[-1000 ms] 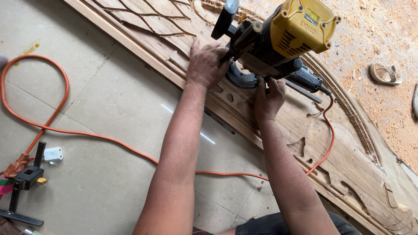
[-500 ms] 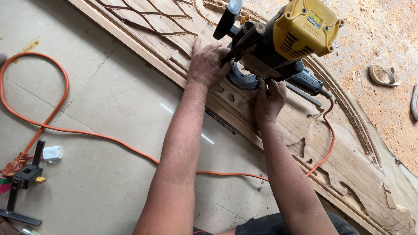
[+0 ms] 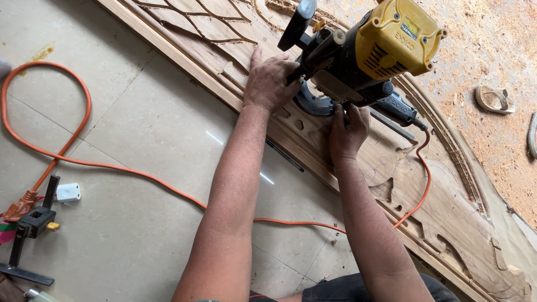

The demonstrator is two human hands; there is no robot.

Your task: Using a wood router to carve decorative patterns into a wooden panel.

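Observation:
A yellow and black electric router stands on a carved wooden door panel that lies on the floor. My left hand grips the router's black side handle, with its fingers also resting on the wood. My right hand presses against the router's dark round base on the near side. The cutting bit is hidden under the machine.
An orange power cord loops over the tiled floor at left and runs to the router. A black clamp and a small white plug lie at the left edge. Sawdust and a sandal are at the right.
The router and both hands have stayed in nearly the same spot on the panel; only a slight shift of the view is visible.

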